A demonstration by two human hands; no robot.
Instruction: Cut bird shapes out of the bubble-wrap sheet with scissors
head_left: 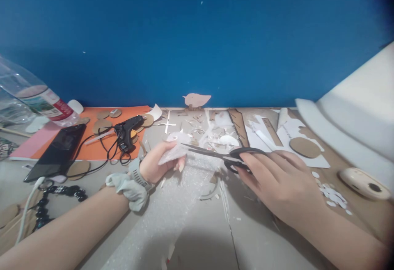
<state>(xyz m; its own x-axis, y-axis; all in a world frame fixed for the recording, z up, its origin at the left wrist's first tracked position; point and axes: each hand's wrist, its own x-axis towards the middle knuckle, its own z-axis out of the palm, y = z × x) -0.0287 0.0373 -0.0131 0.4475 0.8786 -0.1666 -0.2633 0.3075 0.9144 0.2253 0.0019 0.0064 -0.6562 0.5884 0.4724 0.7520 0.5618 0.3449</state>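
My left hand (158, 160) pinches a whitish, bird-like cutout (175, 136) together with translucent bubble wrap (172, 204). The wrap trails down across the table toward me. In my right hand (281, 181) is a pair of black-handled scissors (212, 153), fingers in the loops. Its blades point left, slightly apart, with the tips close to my left fingers and the edge of the wrap. Whether the blades touch the wrap is hard to tell.
A hot glue gun (127, 132) with a tangled cord lies on orange paper at left, near a phone (57, 151) and a plastic bottle (46, 101). A pink bird shape (197, 100) stands by the blue wall. Paper scraps, cardboard discs (305, 147) and a cream case (365, 183) lie around.
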